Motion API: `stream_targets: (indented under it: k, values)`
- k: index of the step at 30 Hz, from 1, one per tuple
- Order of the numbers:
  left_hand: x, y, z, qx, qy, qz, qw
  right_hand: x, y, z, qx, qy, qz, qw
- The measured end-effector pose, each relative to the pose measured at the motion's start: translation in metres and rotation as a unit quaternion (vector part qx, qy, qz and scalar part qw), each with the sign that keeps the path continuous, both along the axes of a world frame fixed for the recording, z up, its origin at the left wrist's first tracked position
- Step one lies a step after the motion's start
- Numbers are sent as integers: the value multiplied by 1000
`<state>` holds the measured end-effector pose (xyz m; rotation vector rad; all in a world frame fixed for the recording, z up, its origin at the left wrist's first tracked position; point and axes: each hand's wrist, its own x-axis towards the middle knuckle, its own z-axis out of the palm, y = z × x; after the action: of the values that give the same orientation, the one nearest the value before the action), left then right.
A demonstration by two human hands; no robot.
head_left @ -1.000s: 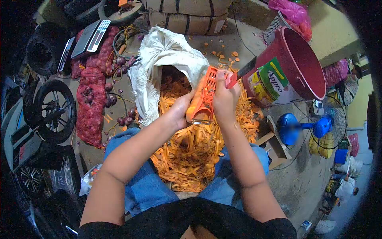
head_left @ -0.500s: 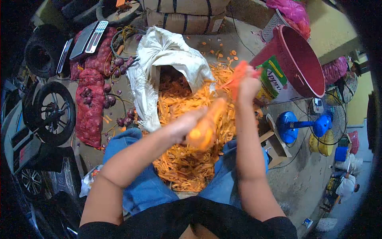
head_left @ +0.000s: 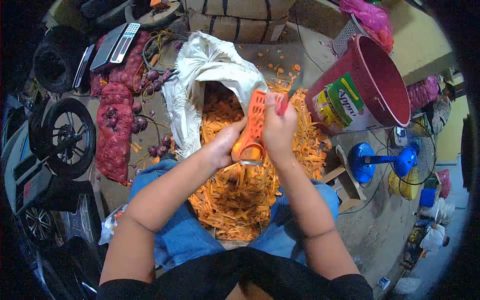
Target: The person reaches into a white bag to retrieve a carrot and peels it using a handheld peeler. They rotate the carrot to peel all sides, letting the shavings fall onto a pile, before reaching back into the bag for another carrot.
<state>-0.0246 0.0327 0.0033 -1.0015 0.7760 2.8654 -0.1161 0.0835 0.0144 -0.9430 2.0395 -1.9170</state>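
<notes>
My left hand (head_left: 229, 144) is closed around a carrot (head_left: 237, 150), which is partly covered by the tool above it. In my right hand (head_left: 280, 131) is an orange-red peeler (head_left: 256, 116) with a perforated body and a metal blade edge at its near end. The peeler lies against the carrot, over the heap of carrot peelings (head_left: 230, 200) between my knees. Beyond my hands, a white woven sack (head_left: 215, 62) gapes toward me with more peelings in its mouth.
A large red bucket (head_left: 332, 82) leans to the right, near a blue fan (head_left: 362, 162) and an open cardboard box (head_left: 352, 192). Red net bags of onions (head_left: 115, 155), a scale (head_left: 110, 47) and a wheel (head_left: 67, 140) stand left. Wrapped bales (head_left: 235, 27) lie behind.
My right hand has brought the peeler down and left from near the bucket onto the carrot. The left hand still grips the carrot, which has shifted slightly.
</notes>
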Motion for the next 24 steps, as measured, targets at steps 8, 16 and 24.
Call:
stream_targets:
  k: [8, 16, 24]
  values:
    - [-3, 9, -2, -130, -13, -81, 988, -42, -1, -18, 40, 69, -145, 986]
    - [3, 15, -6, -96, -10, -106, 990, -117, 26, 1, 1, -13, -332, 943]
    - [-8, -5, -17, -8, -3, -20, 1000, -12, 6, 21, -13, -40, -71, 997]
